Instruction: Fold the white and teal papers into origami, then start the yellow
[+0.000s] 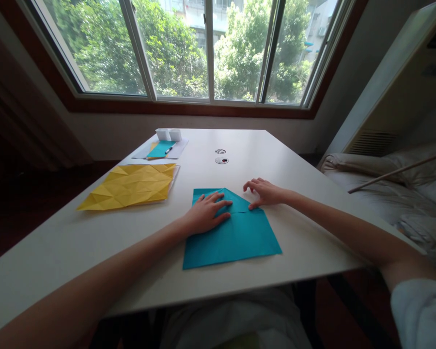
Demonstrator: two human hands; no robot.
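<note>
A sheet of teal paper (236, 237) lies on the table in front of me, its far right corner folded inward so that the edge there slants. My left hand (210, 212) rests flat on the upper left part of the sheet, fingers spread. At the slanted edge, my right hand (263, 193) touches the paper with its thumb, near the right end of a crease. The fingers of that hand are curved and apart, reaching over the table beyond the fold. Neither hand grips anything.
Creased yellow paper (134, 186) lies to the left on the white table (312, 242). Farther back are smaller teal paper (161, 149), a pen (170, 148) and two small white containers (169, 134). Round fittings (221, 160) sit mid-table. A cushioned seat (370, 174) stands right.
</note>
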